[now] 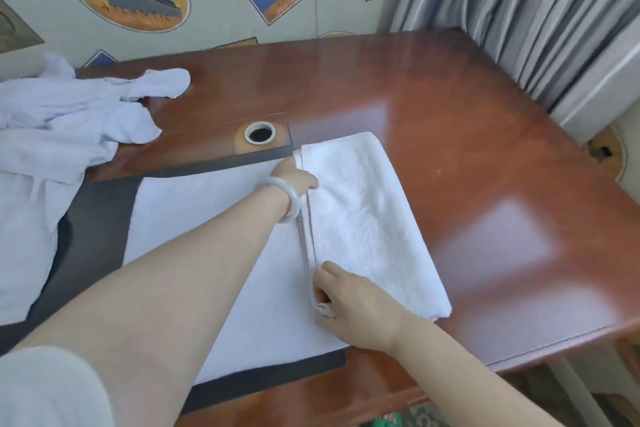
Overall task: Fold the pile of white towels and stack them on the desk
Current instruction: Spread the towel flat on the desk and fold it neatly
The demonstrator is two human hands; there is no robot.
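Note:
A white towel [363, 218] lies across the middle of the wooden desk [467, 149], its right part folded over onto the left part. At the far end of the folded hem, my left hand [294, 178], with a pale bangle on the wrist, grips the towel's edge. My right hand [349, 298] pinches the near corner of that same folded edge. A loose pile of white towels [52, 135] lies crumpled at the left end of the desk.
A dark mat [93, 218] lies under the towel's left part. A round cable hole [259, 132] sits in the desk behind the towel. Grey curtains [536, 10] hang at the right, and a wall with posters stands behind. Bare wood spreads to the right.

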